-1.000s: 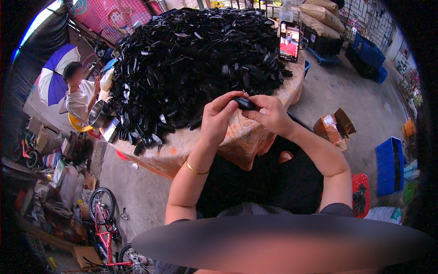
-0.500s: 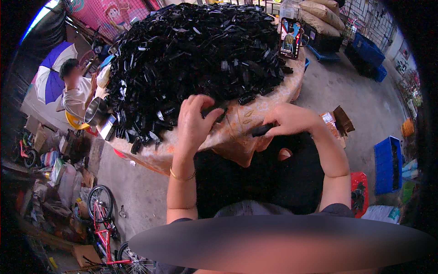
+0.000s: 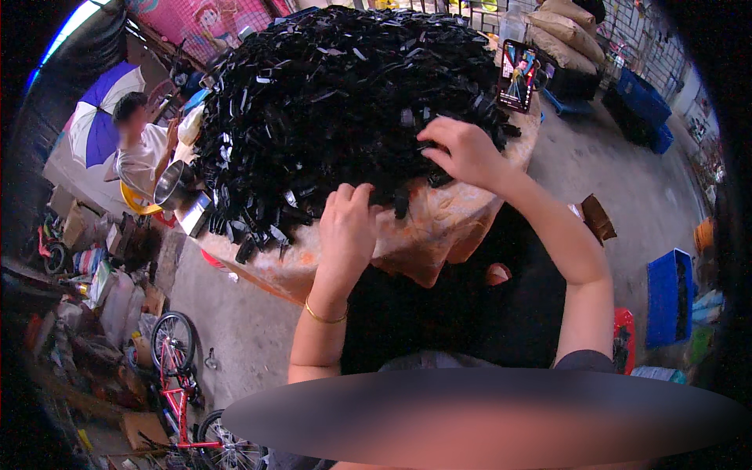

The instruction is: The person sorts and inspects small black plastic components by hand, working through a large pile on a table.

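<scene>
A large heap of small, glossy black plastic pieces (image 3: 337,102) covers most of the table. My left hand (image 3: 347,231) is at the heap's near edge, fingers bent and drawn together; whatever they hold, if anything, is hidden. Just right of it, a single black piece (image 3: 401,205) sticks out from the heap onto the cloth. My right hand (image 3: 468,155) reaches over the right front of the heap. Its thumb and forefinger are apart, with dark pieces behind the gap and none plainly held.
A patterned tablecloth (image 3: 411,247) hangs over the table's front. A phone (image 3: 517,76) stands at the right edge, a metal bowl (image 3: 174,186) at the left. Another person (image 3: 141,149) sits at the far left. A red bicycle (image 3: 182,411) and blue crate (image 3: 668,298) are on the floor.
My right hand has moved up and left from the table's front edge to the heap; the black piece it held no longer shows in it. The left hand's fingers have drawn together.
</scene>
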A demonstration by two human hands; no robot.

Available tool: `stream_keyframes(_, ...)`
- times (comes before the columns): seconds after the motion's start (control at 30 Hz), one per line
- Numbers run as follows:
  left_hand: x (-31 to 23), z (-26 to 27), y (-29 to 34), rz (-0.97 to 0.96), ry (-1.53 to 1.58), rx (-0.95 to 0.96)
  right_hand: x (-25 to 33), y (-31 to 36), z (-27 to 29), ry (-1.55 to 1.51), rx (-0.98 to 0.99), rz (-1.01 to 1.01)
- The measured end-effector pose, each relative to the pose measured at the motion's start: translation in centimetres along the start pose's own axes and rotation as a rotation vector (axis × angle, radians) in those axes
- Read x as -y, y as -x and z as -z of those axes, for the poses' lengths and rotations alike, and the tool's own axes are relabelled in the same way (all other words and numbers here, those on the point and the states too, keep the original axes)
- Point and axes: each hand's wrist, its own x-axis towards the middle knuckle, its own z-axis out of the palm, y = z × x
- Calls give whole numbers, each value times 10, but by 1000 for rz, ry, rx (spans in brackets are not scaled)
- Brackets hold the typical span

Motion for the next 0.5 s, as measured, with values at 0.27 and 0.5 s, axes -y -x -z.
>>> stream_keyframes(0.27,-11,-11,-14,69,617,-195,-21,-107,-37,237,-256,72)
stream_keyframes(0.5,-6,-17,-20,510,1490,100,-17,-151,-28,534,312,-185)
